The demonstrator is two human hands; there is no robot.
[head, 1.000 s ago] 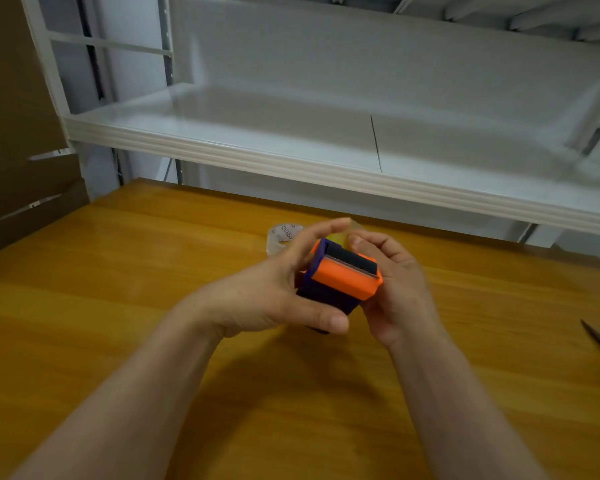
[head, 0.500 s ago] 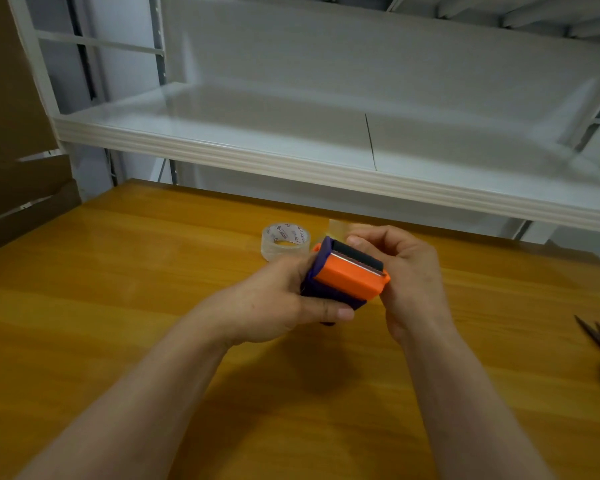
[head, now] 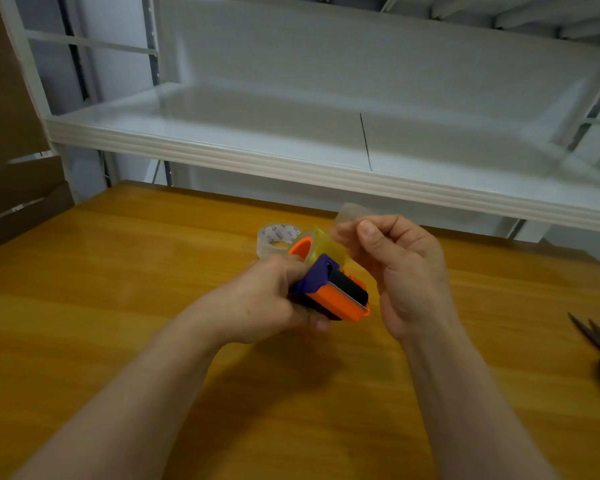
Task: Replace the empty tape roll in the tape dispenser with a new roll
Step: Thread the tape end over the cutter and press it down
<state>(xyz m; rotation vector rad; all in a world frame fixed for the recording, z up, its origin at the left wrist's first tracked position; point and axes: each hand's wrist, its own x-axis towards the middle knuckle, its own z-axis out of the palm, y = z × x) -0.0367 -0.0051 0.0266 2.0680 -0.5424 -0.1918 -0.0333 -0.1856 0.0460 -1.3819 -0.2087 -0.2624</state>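
Tape dispenser point(head: 329, 292), centre frame above the table point(head: 118, 306): light rigid plastic, left hand point(head: 267, 303) wrapped shut around its body. Right hand point(head: 395, 265) pinches the loose tape end point(head: 347, 220), thin, sticky, likely to crease; best held by edges. Second roll point(head: 274, 237) lies behind.

Wooden table point(head: 118, 306), orange-yellow grain, lit evenly from above. Behind it a white metal shelf point(head: 291, 147) with a ribbed front edge, on white uprights. Brown cardboard point(head: 11, 116) stands at far left.
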